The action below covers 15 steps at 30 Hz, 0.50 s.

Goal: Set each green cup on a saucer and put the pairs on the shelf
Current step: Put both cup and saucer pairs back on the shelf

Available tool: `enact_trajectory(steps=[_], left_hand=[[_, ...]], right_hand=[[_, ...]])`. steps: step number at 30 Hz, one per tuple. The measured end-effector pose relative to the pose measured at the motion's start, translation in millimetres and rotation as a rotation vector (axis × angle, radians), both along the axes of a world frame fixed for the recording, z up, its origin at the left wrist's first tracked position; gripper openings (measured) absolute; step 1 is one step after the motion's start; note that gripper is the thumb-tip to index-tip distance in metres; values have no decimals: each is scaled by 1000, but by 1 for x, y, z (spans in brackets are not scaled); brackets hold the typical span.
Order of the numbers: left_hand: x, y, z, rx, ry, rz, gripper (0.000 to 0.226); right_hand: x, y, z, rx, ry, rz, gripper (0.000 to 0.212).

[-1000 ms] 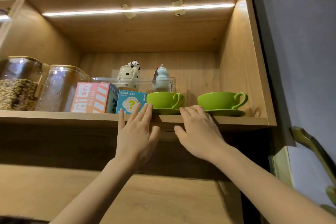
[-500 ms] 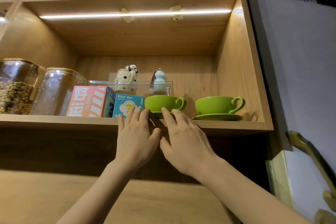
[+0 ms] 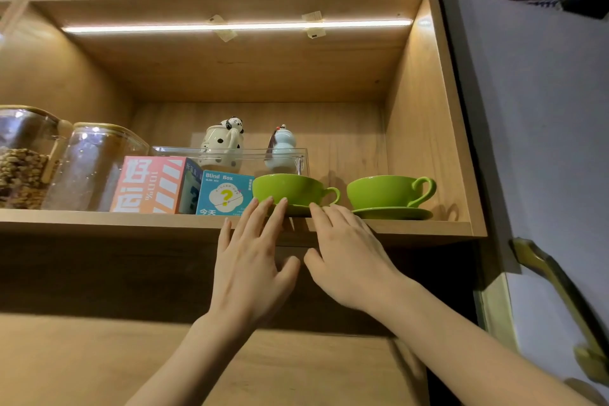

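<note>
Two green cups stand on green saucers on the wooden shelf [image 3: 412, 228]. The left cup [image 3: 290, 188] rests on its saucer [image 3: 298, 210] near the shelf's front edge, handle to the right. The right cup [image 3: 385, 191] sits on its saucer [image 3: 392, 213] close to the cabinet's right wall. My left hand [image 3: 253, 260] and my right hand [image 3: 346, 254] are raised flat, fingers apart, fingertips touching the front of the left saucer and cup. Neither hand grips anything.
Left of the cups stand a blue "Blind Box" carton [image 3: 224, 193], a pink box [image 3: 151, 184] and two glass jars [image 3: 92, 165]. A clear tray [image 3: 230, 155] with two ceramic figures sits behind. An open cabinet door [image 3: 534, 128] hangs at the right.
My right hand has slid left from the gap between the two saucers to the left saucer. My left hand's fingertips rose slightly onto the left cup. The cups stay put.
</note>
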<state>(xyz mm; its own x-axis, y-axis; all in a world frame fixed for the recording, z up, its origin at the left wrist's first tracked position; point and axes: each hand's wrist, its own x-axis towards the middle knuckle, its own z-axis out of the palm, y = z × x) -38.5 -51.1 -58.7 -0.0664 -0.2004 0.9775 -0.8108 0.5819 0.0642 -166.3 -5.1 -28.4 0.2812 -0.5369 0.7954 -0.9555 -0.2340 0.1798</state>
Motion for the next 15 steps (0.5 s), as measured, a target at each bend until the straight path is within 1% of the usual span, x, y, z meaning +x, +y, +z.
enact_trajectory(steps=[5, 8, 11, 15], left_hand=[[-4, -2, -5, -47, -31, 18, 77], [-1, -7, -6, -66, -85, 112, 76], [1, -11, -6, -78, -134, 208, 75], [1, -11, -6, -57, -137, 183, 76]], right_hand=[[-3, 0, 2, 45, -51, 35, 64], [-2, -1, 4, 76, -100, 53, 62], [1, -4, 5, 77, -96, 28, 59], [0, -4, 5, 71, -76, 8, 61]])
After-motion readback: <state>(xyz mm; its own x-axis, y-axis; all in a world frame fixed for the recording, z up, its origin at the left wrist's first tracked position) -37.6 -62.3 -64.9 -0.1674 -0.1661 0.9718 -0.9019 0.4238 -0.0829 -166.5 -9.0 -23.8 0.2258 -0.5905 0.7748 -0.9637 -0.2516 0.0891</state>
